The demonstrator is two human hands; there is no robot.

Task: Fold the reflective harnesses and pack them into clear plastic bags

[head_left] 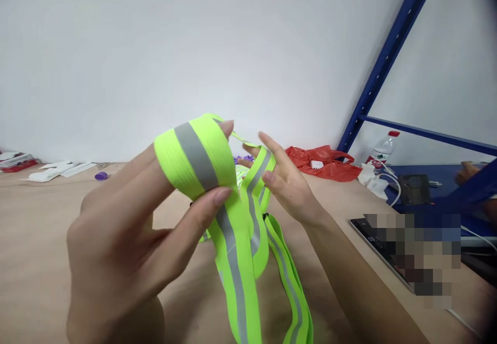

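The left hand (116, 235) pinches a grey-striped neon strap (243, 276). The right hand (293, 191) has a wide grip behind its loop.

Straps (244, 302) above the counter (39, 240), between the hands (116, 235).
Papers (58, 170) lie near the back edge, toward the left, a cap (101, 176) just right; a bag (337, 170) lies right of middle; a device (382, 248) nears the right edge.

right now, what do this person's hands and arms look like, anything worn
The left hand and right hand are bare, no gloves or rings showing. The right forearm has no sleeve or watch in view. The left forearm cannot be made out.
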